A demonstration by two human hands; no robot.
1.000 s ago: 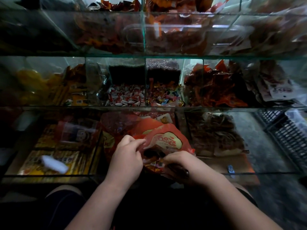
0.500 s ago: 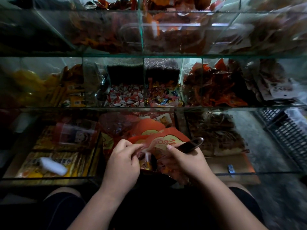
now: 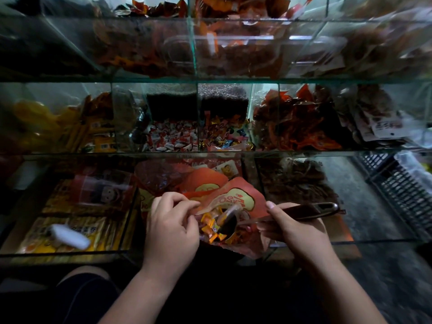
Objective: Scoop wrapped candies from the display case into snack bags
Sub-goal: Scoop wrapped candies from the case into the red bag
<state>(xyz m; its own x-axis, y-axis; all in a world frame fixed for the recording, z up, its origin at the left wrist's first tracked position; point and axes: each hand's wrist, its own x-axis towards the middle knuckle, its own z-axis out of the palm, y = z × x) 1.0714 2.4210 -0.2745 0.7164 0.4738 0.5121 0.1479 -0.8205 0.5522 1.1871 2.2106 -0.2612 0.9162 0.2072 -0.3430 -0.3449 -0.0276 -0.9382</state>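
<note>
The left hand (image 3: pixel 171 228), fingers curled, pinched the rim of the red foil snack bag (image 3: pixel 236 199), near centre. The right hand (image 3: pixel 294 228) clamped the dark long-handled scoop (image 3: pixel 304 210), tipped into its mouth over orange wrapped candies (image 3: pixel 210 226).

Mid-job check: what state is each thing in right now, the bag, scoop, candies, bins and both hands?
Snack bag: held up, mouth open.
Scoop: bowl down in the bag mouth.
Wrapped candies: several inside the bag mouth, beside the scoop bowl.
Left hand: pinches the bag's edge.
Right hand: grips the scoop handle.
Candy bin: stocked with red-and-white candies.
</note>
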